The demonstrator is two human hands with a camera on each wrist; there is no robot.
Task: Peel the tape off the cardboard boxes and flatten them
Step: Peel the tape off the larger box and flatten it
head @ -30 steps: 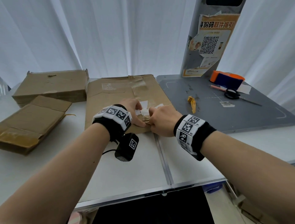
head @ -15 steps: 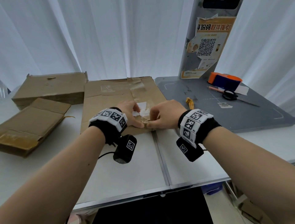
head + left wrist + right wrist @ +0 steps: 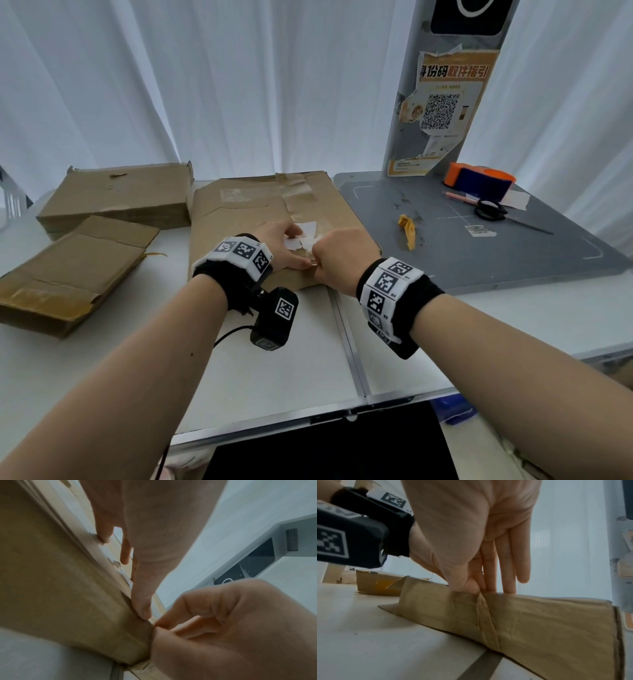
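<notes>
A flattened brown cardboard box lies in the middle of the white table, with torn white label scraps on it. My left hand presses on the box with straight fingers, its thumb at the near edge. Right beside it, my right hand pinches a strip of brown tape between thumb and forefinger. The strip runs down the box's near side and is lifted at the top edge. In the left wrist view the right hand is curled against the box edge.
Two more cardboard boxes sit at the left, one behind and one nearer. A grey mat on the right carries a crumpled yellow tape scrap, scissors, a pen and an orange-blue tape dispenser. A post with a QR poster stands behind.
My right wrist twisted outward and back while its fingers stayed at the same spot on the near edge. The left hand kept pressing on the box.
</notes>
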